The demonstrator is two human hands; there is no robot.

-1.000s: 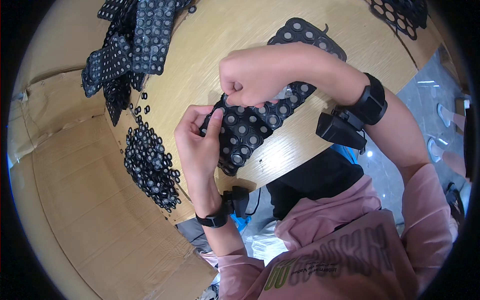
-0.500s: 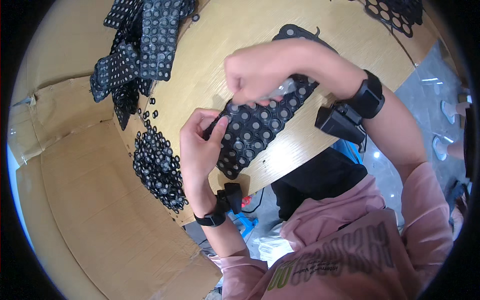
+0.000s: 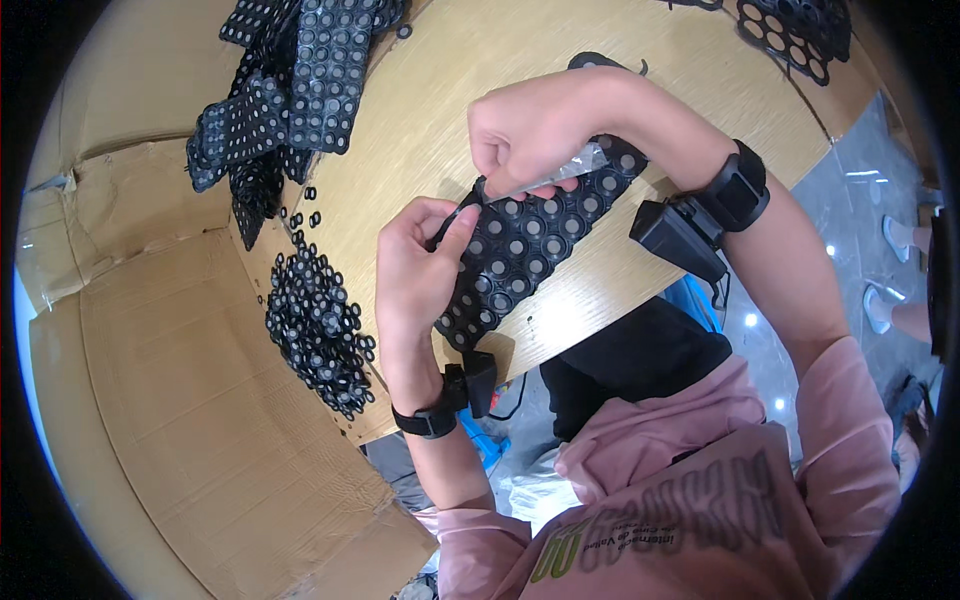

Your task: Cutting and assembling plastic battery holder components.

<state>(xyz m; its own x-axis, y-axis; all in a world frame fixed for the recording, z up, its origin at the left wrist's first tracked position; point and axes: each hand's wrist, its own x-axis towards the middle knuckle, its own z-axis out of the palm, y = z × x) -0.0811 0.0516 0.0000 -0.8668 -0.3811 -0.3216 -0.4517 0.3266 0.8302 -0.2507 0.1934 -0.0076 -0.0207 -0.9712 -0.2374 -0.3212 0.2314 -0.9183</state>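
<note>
The left hand's (image 3: pixel 418 255) thumb and fingers are pinching the left edge of a black sheet (image 3: pixel 517 247) dotted with grey discs, the thumb lying on top. The right hand (image 3: pixel 530 140) is curling into a fist over the sheet's upper-left edge, its fingers closing on clear film (image 3: pixel 585 162); whether its fingertips are also gripping the sheet, I cannot tell. The sheet is lying aslant on the wooden table (image 3: pixel 420 120), between both hands.

The right wrist is bending, and its forearm is crossing above the sheet, hiding part of its far end. The left forearm is rising almost straight from below the sheet. A black wrist unit (image 3: pixel 478 384) on the left arm is sitting just below the sheet's near end; another wrist unit (image 3: pixel 680 240) is hanging to the sheet's right.

Left of the sheet, loose small black rings (image 3: pixel 315 330) are lying heaped, with cardboard (image 3: pixel 230 430) standing beyond them. Dotted sheets (image 3: pixel 325 80) are piling up to its upper left; a holed black sheet (image 3: pixel 785 40) is lying well to its upper right.
</note>
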